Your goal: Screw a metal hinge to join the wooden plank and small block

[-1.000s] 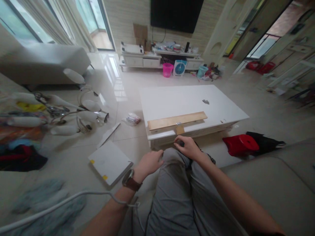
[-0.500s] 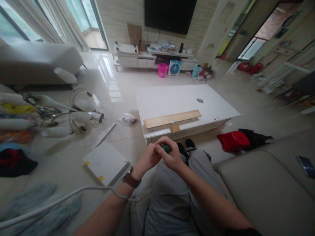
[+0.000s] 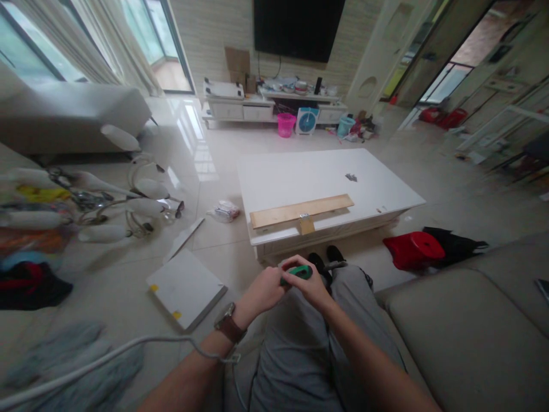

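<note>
I sit on a grey sofa [image 3: 472, 332] with my knees in front of me. Both hands meet over my lap around a small green tool [image 3: 297, 273]. My right hand [image 3: 309, 284] wraps over its top. My left hand [image 3: 262, 290], with a brown watch on its wrist, pinches its left end. Just beyond, a wooden plank [image 3: 302, 210] with a small wood block under its near edge lies on the front of a white coffee table [image 3: 377, 177]. A few small metal parts [image 3: 351, 177] lie farther back on the table.
A white panel [image 3: 185, 288] and a narrow white strip lie on the tile floor at left. A chandelier [image 3: 111, 206] lies beside them. A red stool [image 3: 414, 250] and a black bag sit at right. A white cable crosses my left forearm.
One second ago my hands were apart at my knees. They came together around the green tool, which now shows more between my fingers.
</note>
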